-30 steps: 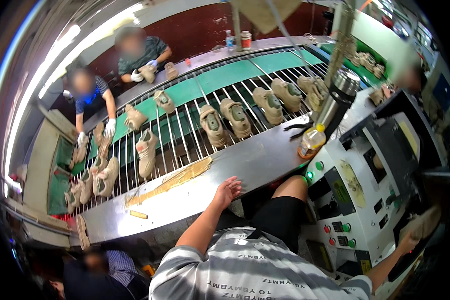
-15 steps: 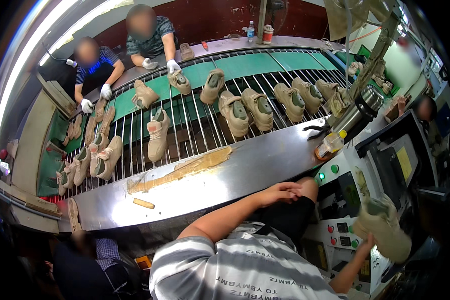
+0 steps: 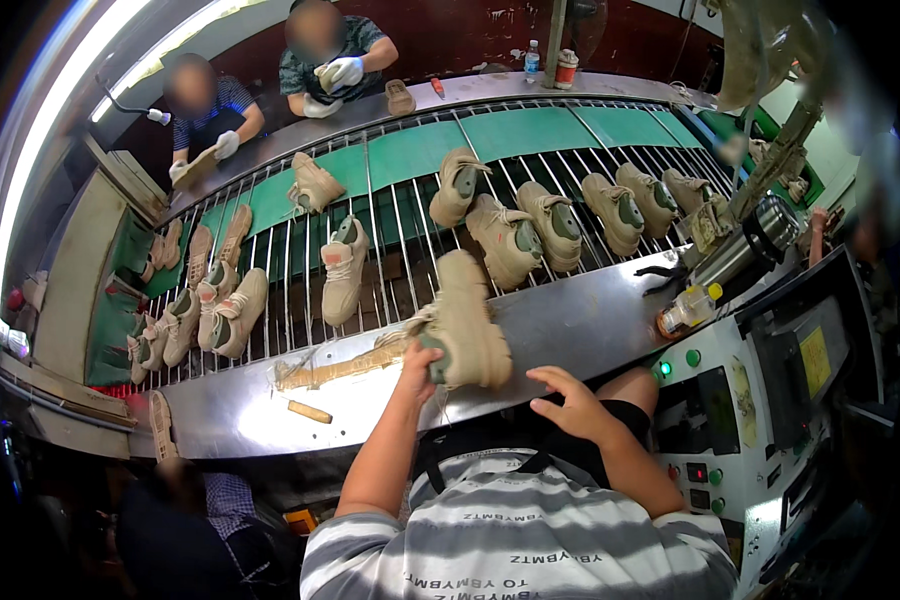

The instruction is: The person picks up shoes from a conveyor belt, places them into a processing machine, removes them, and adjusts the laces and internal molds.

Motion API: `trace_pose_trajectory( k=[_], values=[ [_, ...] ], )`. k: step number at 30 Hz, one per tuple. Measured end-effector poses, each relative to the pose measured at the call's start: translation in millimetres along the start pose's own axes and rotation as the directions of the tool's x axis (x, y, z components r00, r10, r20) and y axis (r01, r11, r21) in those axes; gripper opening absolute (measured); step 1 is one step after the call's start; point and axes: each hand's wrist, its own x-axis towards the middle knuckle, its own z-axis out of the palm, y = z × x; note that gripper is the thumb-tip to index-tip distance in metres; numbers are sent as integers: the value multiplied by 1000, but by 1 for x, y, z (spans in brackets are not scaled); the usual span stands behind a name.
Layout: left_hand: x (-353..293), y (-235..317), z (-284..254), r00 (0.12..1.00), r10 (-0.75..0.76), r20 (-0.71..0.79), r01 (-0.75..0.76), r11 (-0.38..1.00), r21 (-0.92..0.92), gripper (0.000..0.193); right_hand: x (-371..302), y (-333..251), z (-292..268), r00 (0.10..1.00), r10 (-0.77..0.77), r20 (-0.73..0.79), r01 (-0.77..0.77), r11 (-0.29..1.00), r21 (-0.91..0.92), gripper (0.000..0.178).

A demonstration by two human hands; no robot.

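Note:
A beige lace-up shoe (image 3: 467, 325) hangs over the near metal edge of the conveyor, toe pointing away from me. My left hand (image 3: 420, 370) grips it at the collar, beside the green-grey lining of its opening. To the right of the shoe, my right hand (image 3: 575, 405) holds nothing, with fingers spread and apart from the shoe. Behind the held shoe, more beige shoes stand on the rods, among them a tilted one (image 3: 503, 243) and a laced one (image 3: 342, 272) to the left.
A metal ledge (image 3: 580, 310) borders the conveyor, with a small tan strip (image 3: 310, 411) on it. At right stand a bottle (image 3: 690, 310), a steel flask (image 3: 755, 245) and a control panel (image 3: 675, 425). Two gloved people (image 3: 315, 90) work across the conveyor; another person (image 3: 195, 520) is lower left.
The shoe has passed from my right hand, by the control panel, to my left hand over the ledge. My right hand came back leftward, fingers opened. Across the conveyor, a person lifted a shoe off it.

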Motion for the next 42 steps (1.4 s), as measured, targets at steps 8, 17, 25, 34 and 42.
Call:
trace_pose_trajectory(
  k=[8, 17, 25, 34, 42],
  values=[
    [125, 111, -41, 961, 135, -241, -42, 934, 354, 45, -22, 67, -3, 959, 253, -125, -252, 967, 29, 34],
    [213, 89, 22, 875, 296, -383, 173, 549, 818, 51, -38, 113, -12, 889, 360, -282, -366, 930, 34, 29],
    [209, 78, -31, 779, 508, -369, 32, 554, 832, 67, -15, 153, -7, 864, 409, -293, -386, 912, 136, 21],
    [347, 140, 10, 916, 355, -188, 124, 195, 973, 85, 41, 160, -22, 836, 262, -482, -349, 932, -100, 11],
    [459, 134, -35, 921, 70, -382, 328, 388, 861, 74, 72, 174, -15, 790, 26, -613, -311, 878, -363, 4]
  ],
)
